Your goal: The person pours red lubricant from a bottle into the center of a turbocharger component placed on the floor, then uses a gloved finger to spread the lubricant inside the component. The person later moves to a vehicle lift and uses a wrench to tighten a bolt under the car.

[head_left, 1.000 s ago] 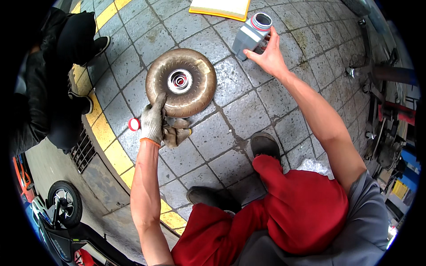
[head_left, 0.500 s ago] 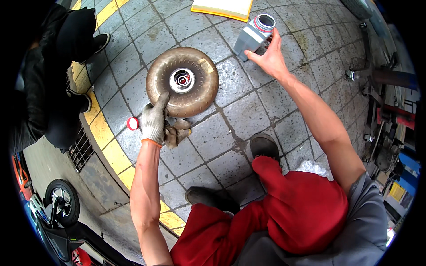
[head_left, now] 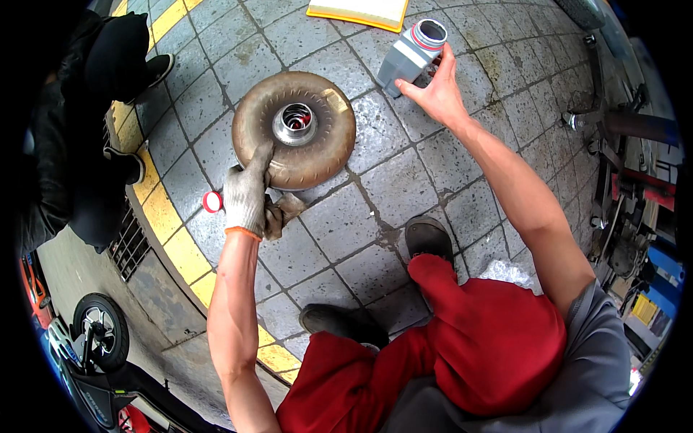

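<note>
A brown, rust-stained torque converter [head_left: 328, 155] sits on the tiled floor, its hub leaning slightly away from me. Red fluid shows inside the shiny central hub [head_left: 294, 131]. My left hand [head_left: 245, 191], in a grey knit glove, grips the near rim; one digit lies over the top and the others are partly hidden. A crumpled, dirty work glove [head_left: 291, 207] lies beside it. Held by its side in my bare right hand [head_left: 439, 94] is a grey plastic bottle [head_left: 406, 63], uncapped, with a red ring round its wide neck. A red cap [head_left: 212, 201] rests left of my gloved hand.
A yellow-edged air filter [head_left: 359, 11] lies at the far side. Another person in dark clothes [head_left: 72, 144] is at the left, by a yellow line [head_left: 164, 211] and floor grate [head_left: 130, 245]. A scooter wheel [head_left: 101, 328] stands lower left; lift arms [head_left: 599, 123] are at right.
The torque converter has tilted, its near rim and my left hand shifting slightly left, so more of the hub's near side shows. My right hand and the bottle have barely moved.
</note>
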`<state>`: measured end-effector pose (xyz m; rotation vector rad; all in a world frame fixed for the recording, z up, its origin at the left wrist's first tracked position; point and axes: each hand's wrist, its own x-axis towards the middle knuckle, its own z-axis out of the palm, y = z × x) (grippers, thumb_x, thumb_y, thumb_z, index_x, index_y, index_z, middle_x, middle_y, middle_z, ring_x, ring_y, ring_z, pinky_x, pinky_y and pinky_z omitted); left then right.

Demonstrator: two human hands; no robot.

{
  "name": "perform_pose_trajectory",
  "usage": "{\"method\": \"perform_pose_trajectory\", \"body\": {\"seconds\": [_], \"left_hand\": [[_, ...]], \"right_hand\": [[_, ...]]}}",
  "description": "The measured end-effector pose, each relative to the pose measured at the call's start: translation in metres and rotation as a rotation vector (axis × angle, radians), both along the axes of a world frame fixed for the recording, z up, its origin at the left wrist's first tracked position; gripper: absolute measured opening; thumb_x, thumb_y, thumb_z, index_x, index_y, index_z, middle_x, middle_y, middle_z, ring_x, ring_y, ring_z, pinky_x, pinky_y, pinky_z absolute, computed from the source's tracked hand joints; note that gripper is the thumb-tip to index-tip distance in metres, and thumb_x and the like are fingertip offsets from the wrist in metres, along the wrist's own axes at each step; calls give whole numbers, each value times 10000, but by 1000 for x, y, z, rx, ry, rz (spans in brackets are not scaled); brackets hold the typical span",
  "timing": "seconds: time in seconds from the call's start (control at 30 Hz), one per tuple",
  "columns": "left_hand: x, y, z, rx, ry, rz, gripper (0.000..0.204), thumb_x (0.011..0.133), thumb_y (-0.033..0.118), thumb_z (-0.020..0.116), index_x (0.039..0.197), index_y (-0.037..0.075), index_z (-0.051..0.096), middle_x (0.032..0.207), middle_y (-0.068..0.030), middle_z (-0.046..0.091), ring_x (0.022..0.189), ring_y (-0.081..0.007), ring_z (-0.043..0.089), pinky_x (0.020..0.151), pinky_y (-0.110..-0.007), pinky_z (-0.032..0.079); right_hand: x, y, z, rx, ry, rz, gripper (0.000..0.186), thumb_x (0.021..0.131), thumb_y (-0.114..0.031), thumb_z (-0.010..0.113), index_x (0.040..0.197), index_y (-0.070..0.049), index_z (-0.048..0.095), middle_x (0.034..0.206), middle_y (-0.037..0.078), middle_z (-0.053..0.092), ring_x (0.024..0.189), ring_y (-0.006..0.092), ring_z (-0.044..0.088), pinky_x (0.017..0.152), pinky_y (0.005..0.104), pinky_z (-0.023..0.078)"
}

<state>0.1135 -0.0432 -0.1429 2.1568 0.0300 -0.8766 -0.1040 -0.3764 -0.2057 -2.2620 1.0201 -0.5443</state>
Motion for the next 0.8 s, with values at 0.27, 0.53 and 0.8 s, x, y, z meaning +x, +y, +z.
{"method": "perform_pose_trajectory", "body": {"seconds": [0.27,0.53,0.8], "left_hand": [[6,-7,12,8,-15,-34,857,809,690,834,982,-143,731,819,-166,698,677,-235,633,631,-413,524],[14,-10,11,88,-20,-57,856,779,736,831,883,-110,751,702,-139,655,610,-233,604,572,-410,474],[11,-15,24,103,-8,-81,829,785,713,849,868,-103,724,721,-127,648,612,-213,590,555,-396,465]], "right_hand": [[1,-1,-1,3,-14,5,1314,788,-455,936,1659,-75,29,1558,297,306,1467,443,430,1228,529,417],[2,0,-3,-13,-37,10,1310,775,-446,948,1652,-78,48,1553,300,315,1457,449,435,1222,528,421],[0,-1,-3,3,-21,3,1320,769,-461,947,1652,-82,43,1566,305,299,1474,461,413,1224,535,420]]}}
